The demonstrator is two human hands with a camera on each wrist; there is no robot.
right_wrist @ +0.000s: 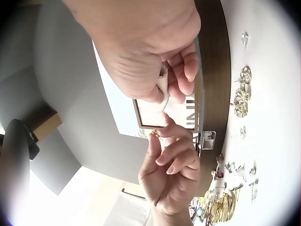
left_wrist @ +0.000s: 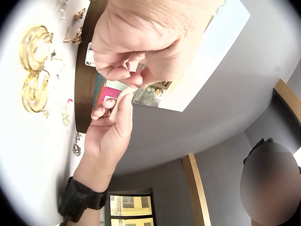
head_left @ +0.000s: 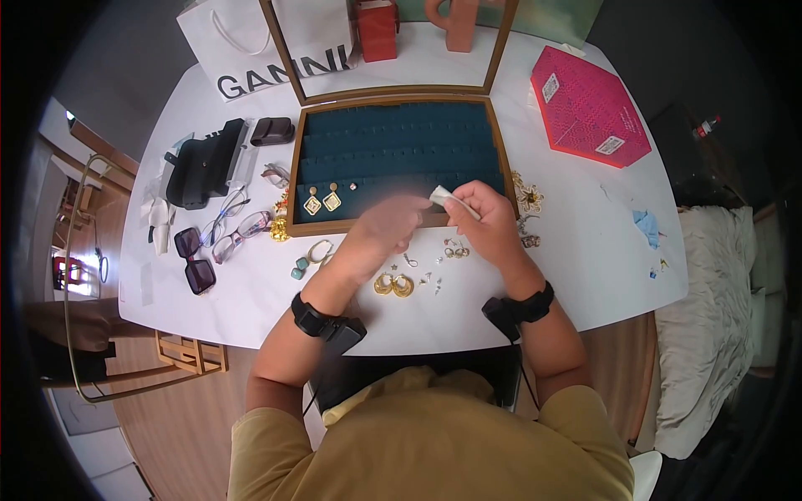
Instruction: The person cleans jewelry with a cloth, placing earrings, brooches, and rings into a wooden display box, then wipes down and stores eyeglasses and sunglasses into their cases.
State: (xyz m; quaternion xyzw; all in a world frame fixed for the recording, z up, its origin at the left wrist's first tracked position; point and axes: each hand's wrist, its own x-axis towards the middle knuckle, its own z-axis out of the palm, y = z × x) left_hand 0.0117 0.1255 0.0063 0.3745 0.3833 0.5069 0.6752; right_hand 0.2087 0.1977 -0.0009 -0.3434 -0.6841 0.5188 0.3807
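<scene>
Pinching a tiny gold earring (right_wrist: 155, 134) in the left hand (head_left: 386, 230) over the front edge of the box (head_left: 334, 227), tips only, probably because of the size. Gripping a white cloth (head_left: 444, 196) in the right hand (head_left: 487, 224), rolled up, maybe to get a narrow end near the earring. Got gold hoops (head_left: 403, 287) laid out in front of the box, likely for easy reach. Got two square earrings (head_left: 332, 201) inside, front left of the box, presumably paired up.

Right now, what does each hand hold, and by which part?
Right hand: rolled white strip, by its middle. Left hand: tiny golden piece; gripped part unclear.
</scene>
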